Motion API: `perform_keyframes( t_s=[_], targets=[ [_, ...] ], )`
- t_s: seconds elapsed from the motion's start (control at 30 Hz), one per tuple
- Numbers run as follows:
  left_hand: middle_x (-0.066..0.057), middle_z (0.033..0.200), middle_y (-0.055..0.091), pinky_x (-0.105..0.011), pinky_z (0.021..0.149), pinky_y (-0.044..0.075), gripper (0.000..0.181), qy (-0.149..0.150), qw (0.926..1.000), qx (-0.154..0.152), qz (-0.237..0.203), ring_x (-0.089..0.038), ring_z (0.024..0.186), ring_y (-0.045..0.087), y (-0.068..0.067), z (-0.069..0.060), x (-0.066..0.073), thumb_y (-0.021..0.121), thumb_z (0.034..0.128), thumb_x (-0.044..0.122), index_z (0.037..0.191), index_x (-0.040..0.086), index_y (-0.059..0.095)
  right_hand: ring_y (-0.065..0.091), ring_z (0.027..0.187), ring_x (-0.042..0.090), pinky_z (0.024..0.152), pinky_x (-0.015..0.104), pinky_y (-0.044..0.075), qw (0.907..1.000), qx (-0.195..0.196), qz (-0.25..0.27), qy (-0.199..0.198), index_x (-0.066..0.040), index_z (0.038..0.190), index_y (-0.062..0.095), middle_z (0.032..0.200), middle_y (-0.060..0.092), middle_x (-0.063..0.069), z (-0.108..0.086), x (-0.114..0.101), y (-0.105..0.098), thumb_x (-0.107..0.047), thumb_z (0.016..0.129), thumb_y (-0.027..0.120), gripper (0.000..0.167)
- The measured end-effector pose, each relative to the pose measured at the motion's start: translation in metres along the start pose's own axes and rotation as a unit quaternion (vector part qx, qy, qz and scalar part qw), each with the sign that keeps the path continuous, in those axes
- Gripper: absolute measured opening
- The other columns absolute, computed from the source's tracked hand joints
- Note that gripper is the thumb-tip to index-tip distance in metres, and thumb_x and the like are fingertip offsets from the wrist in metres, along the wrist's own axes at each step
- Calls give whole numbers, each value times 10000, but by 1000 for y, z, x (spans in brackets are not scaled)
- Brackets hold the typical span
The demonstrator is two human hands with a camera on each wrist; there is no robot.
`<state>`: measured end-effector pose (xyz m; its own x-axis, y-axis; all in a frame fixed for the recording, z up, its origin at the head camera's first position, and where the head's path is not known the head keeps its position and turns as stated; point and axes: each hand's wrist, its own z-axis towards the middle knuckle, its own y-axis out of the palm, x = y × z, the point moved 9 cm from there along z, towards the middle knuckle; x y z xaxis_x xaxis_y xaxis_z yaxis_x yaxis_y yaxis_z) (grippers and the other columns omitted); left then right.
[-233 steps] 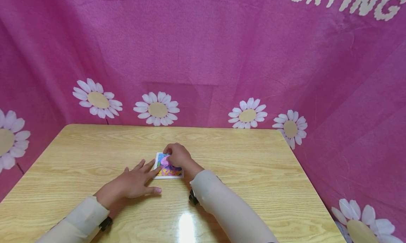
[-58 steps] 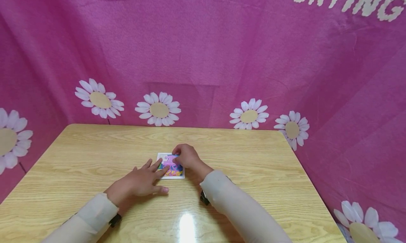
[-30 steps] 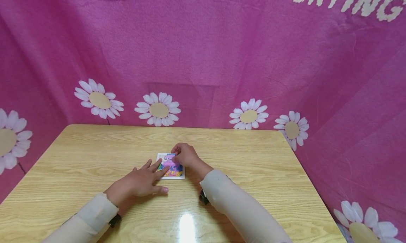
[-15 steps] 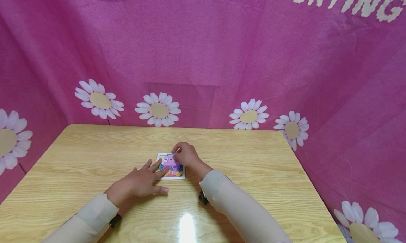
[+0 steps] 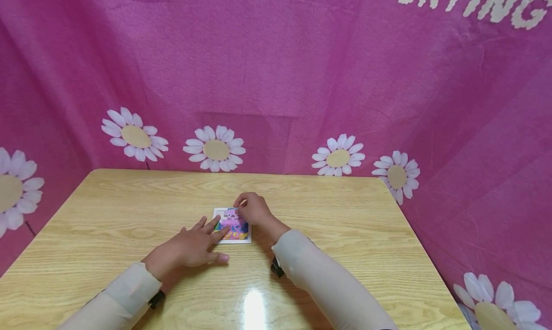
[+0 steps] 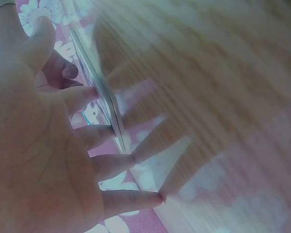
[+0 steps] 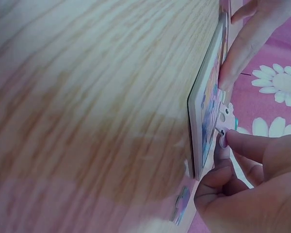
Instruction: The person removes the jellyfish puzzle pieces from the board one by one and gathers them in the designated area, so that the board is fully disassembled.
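A small puzzle with a white frame [image 5: 235, 242] lies flat on the table, its picture pink above and yellow, blue and pink below. My left hand [image 5: 185, 247] rests with spread fingers at its left side, two fingertips over the picture. In the right wrist view my right hand [image 7: 254, 182] pinches a pink piece with printed eyes [image 7: 226, 116] between thumb and finger, raised at a tilt from the picture. The head view has this hand [image 5: 255, 210] at the puzzle's top right corner. Part of the upper left of the picture area is pale and bare.
A loose colourful piece [image 7: 182, 205] lies on the table beside the frame in the right wrist view. The wooden table [image 5: 336, 234] stands against a magenta cloth [image 5: 276, 57] with daisies. A bright reflection shows near the front.
Since the earliest frame, the puzzle and both hands sit slightly farther right, and a pale area shows at upper left. Lately the right fingers have risen a little, and the pink piece has shifted slightly.
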<state>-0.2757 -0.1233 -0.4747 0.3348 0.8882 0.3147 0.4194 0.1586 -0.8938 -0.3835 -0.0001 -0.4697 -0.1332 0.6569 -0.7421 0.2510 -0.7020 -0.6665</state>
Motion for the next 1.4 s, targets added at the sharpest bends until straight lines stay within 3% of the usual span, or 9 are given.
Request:
perform_keyframes(
  t_s=[0.33,0.6,0.83,1.07,1.4],
  targets=[
    [-151,1713,190,-862,1036,205,909,-1,10000,-17,28,-514,1541,150,3,1,-3,600,902,722,1627,237,345,585,822,143,695,243,469,9999,-65,146,26,-72,939,721,901,694,64,-3,4,-10,11,944,665,100],
    [-145,1723,150,-851,1068,149,912,-36,9998,-79,-164,-499,1556,94,2,2,-2,611,900,716,1630,243,335,553,668,132,549,228,445,9984,-88,540,107,-37,985,708,921,705,88,-5,15,-24,6,972,641,81],
    [-156,1716,174,-854,1059,170,914,-23,10000,-65,-69,-509,1548,122,3,2,-3,611,900,716,1628,235,340,621,813,164,665,253,475,9993,-89,346,148,-59,997,709,969,717,84,-7,26,-36,-34,985,651,64],
    [-153,1719,164,-854,1068,139,913,-19,9998,-67,-169,-502,1555,92,4,2,-3,622,895,712,1628,246,338,613,775,149,614,247,508,9993,18,330,159,-41,999,713,974,715,105,-9,37,-48,-25,965,668,58],
    [-149,1718,170,-860,1061,136,917,-27,9999,-44,-139,-510,1552,100,4,1,-2,632,891,706,1629,247,338,641,841,165,659,249,511,9996,109,209,140,-48,980,727,985,723,100,-10,54,-62,-25,962,677,58]
  ],
)
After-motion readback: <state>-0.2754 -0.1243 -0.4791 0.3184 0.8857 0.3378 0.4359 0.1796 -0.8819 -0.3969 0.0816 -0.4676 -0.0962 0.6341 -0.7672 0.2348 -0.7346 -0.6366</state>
